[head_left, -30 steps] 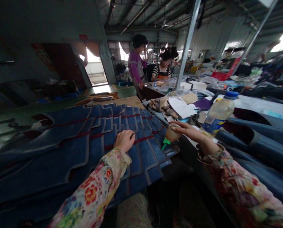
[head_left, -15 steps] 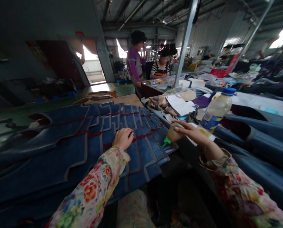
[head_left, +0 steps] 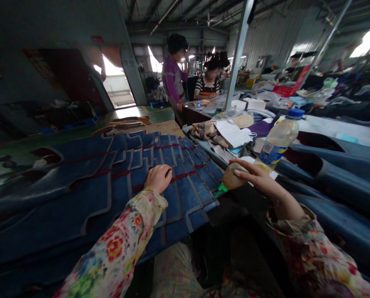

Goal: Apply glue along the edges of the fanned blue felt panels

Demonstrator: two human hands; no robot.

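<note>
My right hand (head_left: 261, 178) is closed around a beige squeeze bottle (head_left: 233, 177) with a green nozzle. The bottle is tilted, its tip pointing down and left at the right edge of the blue pieces. Those blue pieces (head_left: 172, 206), with grey edges and dark red strips, lie overlapped in stepped rows before me. On their middle rests my left hand (head_left: 158, 178), its fingers curled and partly hidden. A dark spot shows between its thumb and fingers, and I cannot make out whether it holds anything.
A clear plastic bottle (head_left: 279, 138) with a blue cap stands behind my right hand. White papers (head_left: 233, 133) and cloth scraps lie beyond it. More blue pieces (head_left: 337, 165) are stacked at the right. Two people (head_left: 174, 82) are at a far table, near a metal post (head_left: 238, 56).
The squeeze bottle and my right hand have shifted slightly right relative to the blue pieces. My left hand stays in place on them. The whole view has moved a little.
</note>
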